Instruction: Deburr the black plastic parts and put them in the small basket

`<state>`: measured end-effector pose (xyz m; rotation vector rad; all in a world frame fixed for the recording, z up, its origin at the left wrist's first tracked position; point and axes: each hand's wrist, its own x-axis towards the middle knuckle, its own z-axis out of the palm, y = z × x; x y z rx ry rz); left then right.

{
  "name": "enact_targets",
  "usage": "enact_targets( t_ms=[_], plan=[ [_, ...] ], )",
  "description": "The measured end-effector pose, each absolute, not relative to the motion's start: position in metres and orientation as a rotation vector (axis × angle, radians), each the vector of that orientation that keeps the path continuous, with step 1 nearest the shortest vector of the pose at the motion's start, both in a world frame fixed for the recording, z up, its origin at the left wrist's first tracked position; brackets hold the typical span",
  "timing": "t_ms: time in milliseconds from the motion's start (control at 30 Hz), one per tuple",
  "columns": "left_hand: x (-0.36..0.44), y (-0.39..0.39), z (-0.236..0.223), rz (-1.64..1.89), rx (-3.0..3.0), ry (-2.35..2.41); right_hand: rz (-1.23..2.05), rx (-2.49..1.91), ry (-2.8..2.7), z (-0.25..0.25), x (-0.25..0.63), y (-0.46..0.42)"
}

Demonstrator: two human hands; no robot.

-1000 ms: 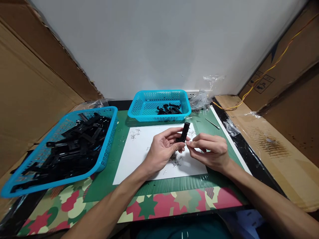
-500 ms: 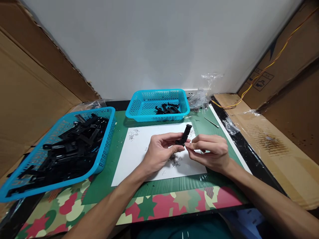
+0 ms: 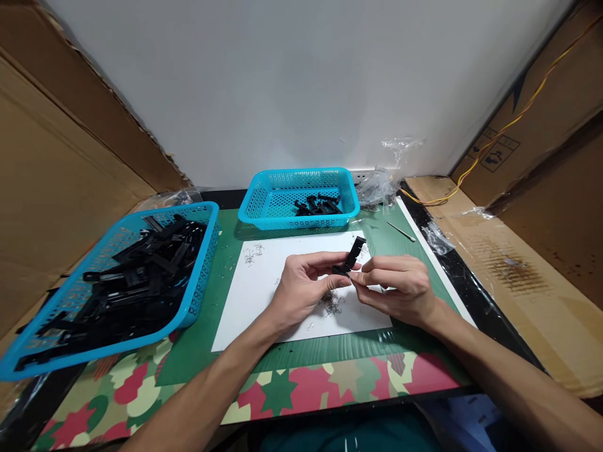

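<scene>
A black plastic part, long and narrow with a wider foot, is held tilted above the white sheet. My left hand is closed on its lower end between thumb and fingers. My right hand is closed in a pinch at the same lower end, fingertips at the part's foot; whether they grip the part or a tiny piece there is too small to tell. Under the hands lies a small pile of dark, curly bits, partly covered by the left hand.
A blue basket heaped with black plastic parts stands on the left. Behind the sheet, another blue basket holds several small black pieces. A thin metal tool and clear plastic bags lie right. Cardboard flanks the table.
The black part has tipped slightly to the right in my fingers. Both hands stay in nearly the same place.
</scene>
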<state>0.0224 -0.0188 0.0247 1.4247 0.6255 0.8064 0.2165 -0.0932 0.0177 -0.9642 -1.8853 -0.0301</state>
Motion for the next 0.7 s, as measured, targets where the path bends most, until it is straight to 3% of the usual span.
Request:
enact_targets(
  t_ms=[700],
  plan=[
    [0.015,-0.019,0.02,0.607,1.552,0.618,-0.111,-1.043,-1.907,0.015,0.229,-0.089]
  ],
)
